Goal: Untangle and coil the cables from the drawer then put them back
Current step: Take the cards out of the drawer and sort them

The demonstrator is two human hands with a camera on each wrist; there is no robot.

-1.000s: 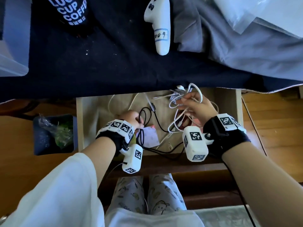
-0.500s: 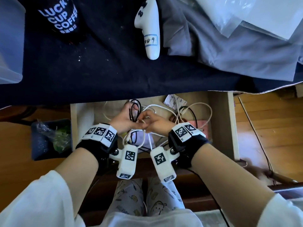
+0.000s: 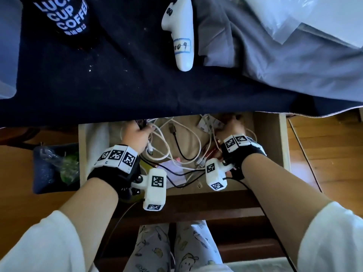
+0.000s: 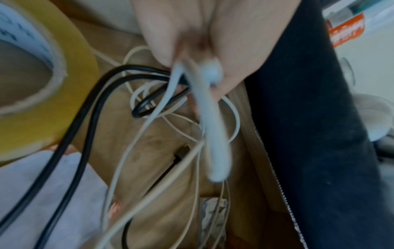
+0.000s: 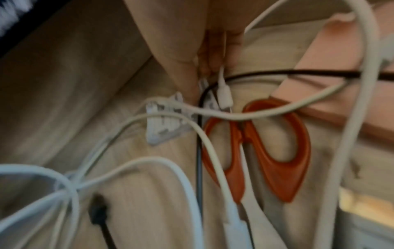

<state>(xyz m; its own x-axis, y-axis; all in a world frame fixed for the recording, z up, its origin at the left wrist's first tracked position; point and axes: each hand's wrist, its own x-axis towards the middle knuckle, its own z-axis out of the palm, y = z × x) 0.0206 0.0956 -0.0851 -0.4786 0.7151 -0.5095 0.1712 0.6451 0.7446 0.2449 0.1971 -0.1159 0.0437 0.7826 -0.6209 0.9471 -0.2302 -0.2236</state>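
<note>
Smooth plastic-sheathed cables (image 3: 165,146); matt wood drawer (image 3: 282,142); glossy orange scissors (image 5: 275,151).

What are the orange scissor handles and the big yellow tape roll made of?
The scissor handles look like smooth orange plastic: even colour, rounded moulded loops, a slight sheen. The tape roll looks like glossy, see-through yellowish plastic film wound on a dull brown ring, probably cardboard, with a rough edge.

The drawer's (image 3: 269,138) far part lay hidden under the dark cloth (image 3: 137,91). Motion blur smeared the white cable (image 4: 213,128) below the left hand (image 4: 192,33). The right hand's (image 5: 192,38) fingertips were too blurred to read beside the scissors (image 5: 277,151).
</note>
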